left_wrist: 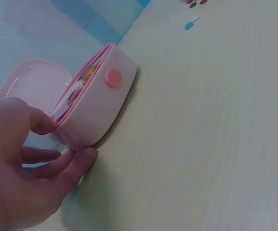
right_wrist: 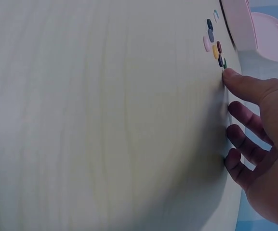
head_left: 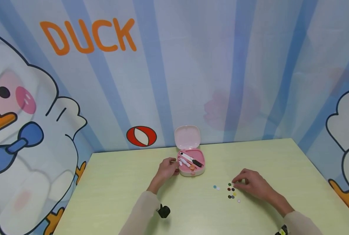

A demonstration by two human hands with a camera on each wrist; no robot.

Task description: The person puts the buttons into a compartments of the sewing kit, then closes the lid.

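A pink lidded box [head_left: 191,174] stands with its lid raised at the back of the table. My left hand [head_left: 167,168] holds the box by its left side, one fingertip at the rim and another low on the wall [left_wrist: 98,103]. Inside lie a white tool with a black end [head_left: 191,159] and an orange round piece [head_left: 192,167]. My right hand [head_left: 254,183] rests its fingertips beside a loose group of small buttons, nearest a green button [head_left: 230,184]. The right thumb [right_wrist: 240,83] partly hides what lies under it. No button shows plainly in its fingers.
A blue button [head_left: 214,187] and a white button [head_left: 218,188] lie between the box and the group. A yellow button [head_left: 234,194] and a pale pink button [head_left: 238,201] lie at the group's near side. A printed fabric wall [head_left: 186,65] rises behind the table.
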